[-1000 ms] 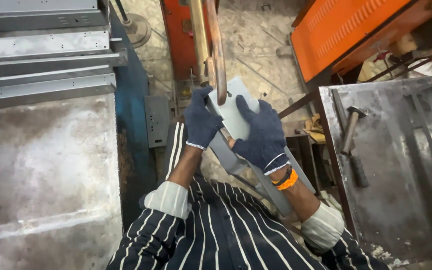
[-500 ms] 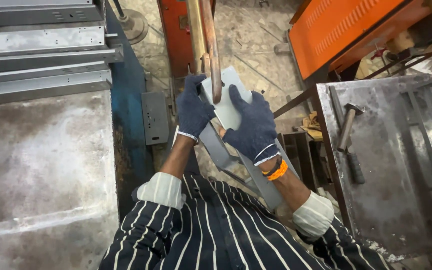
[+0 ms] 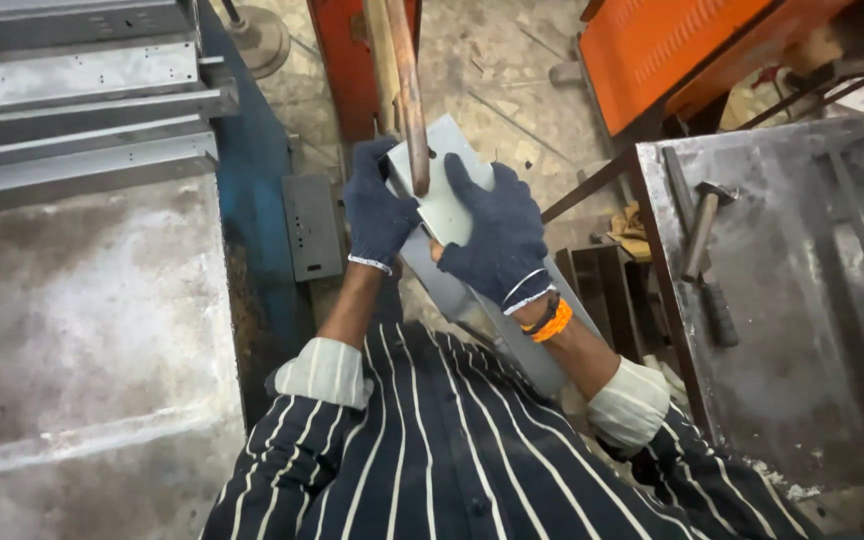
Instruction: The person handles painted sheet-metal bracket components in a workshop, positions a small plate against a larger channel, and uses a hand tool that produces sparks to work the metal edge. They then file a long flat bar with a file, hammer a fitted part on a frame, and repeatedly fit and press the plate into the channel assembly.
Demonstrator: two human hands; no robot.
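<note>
Grey sheet metal is the thing in play here: a long, bent metal panel (image 3: 452, 200) held up in front of the person, its upper end tucked against the copper-coloured rods (image 3: 402, 90) that come down from a red machine (image 3: 337, 60). There is only the head view to go by, looking straight down over a striped shirt and rolled sleeves.

As for progress, I'd judge the panel is in place at the rod tips and being worked there; whether any spot on it is finished I cannot tell, since the surface shows no clear marks. A stack of similar grey sheets (image 3: 72, 110) lies on the bench to the left, near but apart from the hands.

The left hand (image 3: 377, 210), in a dark blue knit glove, is wrapped around the panel's left edge, fingers curled closed on it. The right hand (image 3: 497, 235), gloved the same with an orange band at the wrist, grips the right side, fingers spread over the face and the thumb behind, so far as I can see. Both hold the panel tilted, its lower end running down toward the person's lap.

To the right a hammer (image 3: 702, 245) rests on a worn steel table (image 3: 802, 380), untouched.
</note>
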